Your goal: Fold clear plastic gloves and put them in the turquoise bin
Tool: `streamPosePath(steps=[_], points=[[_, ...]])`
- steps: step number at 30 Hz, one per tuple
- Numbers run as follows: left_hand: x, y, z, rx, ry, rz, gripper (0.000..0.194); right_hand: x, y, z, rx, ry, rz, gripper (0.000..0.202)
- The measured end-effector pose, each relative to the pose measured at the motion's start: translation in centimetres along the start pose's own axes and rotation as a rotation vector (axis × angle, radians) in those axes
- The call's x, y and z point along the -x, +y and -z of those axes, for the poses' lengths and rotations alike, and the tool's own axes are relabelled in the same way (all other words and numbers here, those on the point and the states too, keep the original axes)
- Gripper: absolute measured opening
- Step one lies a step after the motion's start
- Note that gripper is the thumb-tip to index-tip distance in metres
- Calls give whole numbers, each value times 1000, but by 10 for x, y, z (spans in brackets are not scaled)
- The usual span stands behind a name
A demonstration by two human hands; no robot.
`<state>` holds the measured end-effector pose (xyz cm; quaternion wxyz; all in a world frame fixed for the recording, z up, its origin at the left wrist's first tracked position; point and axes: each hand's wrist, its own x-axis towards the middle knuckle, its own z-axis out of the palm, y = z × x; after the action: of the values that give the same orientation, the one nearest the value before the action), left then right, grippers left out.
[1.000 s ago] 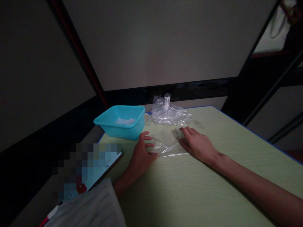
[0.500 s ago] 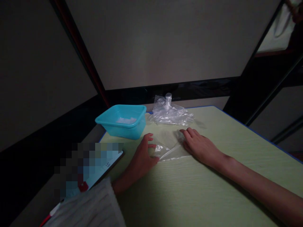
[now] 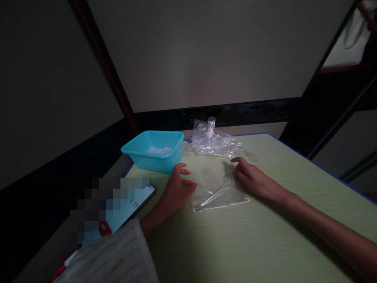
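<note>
A thin piece of clear plastic film (image 3: 216, 193) lies on the pale green table, wrinkled, with a bright fold across it. Whether it is a bag or a glove I cannot tell. At its left edge, my left hand (image 3: 178, 188) is open, thumb and fingers apart, with nothing visible in it. Along the right edge is my right hand (image 3: 255, 177), its index finger stretched forward and the other fingers loosely bent. Contact between its fingertips and the film is unclear. Behind the film lies a heap of crumpled clear plastic (image 3: 216, 141), with glove-like finger shapes.
A turquoise plastic basin (image 3: 151, 159) with something whitish inside stands at the back left. A phone (image 3: 126, 208) with a lit screen is left of my left forearm. The table (image 3: 235, 243) has a blue edge and meets a panelled wall (image 3: 206, 59).
The film now lies flatter and reaches closer to me, its near edge exposed. My right hand has shifted slightly right, and its fingers have curled more. My left hand stays at the film's left side.
</note>
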<state>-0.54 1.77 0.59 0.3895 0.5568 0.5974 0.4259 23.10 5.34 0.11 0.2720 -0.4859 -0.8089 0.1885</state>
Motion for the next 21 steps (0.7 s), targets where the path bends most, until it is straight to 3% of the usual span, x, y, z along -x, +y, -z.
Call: streamPosePath(steps=[4, 11, 21], points=[[-15, -3, -6, 69, 58, 53, 46, -10, 5, -9, -144, 58, -74, 27], [-27, -9, -16, 121, 123, 15, 57, -13, 4, -25, -284, 139, -97, 31], [-24, -11, -14, 126, 180, -119, 53, -10, 0, -21, -201, 188, -64, 25]])
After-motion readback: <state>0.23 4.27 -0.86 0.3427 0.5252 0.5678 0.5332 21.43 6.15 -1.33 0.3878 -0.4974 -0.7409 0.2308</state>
